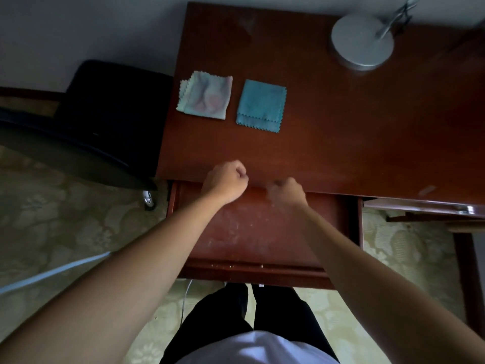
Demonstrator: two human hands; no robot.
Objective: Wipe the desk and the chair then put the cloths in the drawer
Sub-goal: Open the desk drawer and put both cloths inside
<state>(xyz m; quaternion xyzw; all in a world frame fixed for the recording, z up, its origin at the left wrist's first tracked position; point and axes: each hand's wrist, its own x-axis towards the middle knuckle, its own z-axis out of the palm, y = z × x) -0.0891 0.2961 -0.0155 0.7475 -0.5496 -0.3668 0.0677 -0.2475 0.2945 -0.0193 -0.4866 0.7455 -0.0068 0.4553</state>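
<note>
- Both forearms reach over the open drawer (252, 232); left hand (227, 179) is fisted and empty, right hand (287, 191) is blurred, grip unclear.
- Pastel cloth (204, 95) and teal cloth (261, 106) lie folded side by side on the desk (341, 127), seemingly ready for stowing.

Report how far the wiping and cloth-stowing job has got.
Done: the drawer is pulled open, and the pastel cloth and blue cloth lie folded on the desk. In hand: the left hand and right hand hold nothing at the desk's front edge. Left: both cloths into the drawer. Wiping cannot be judged.
</note>
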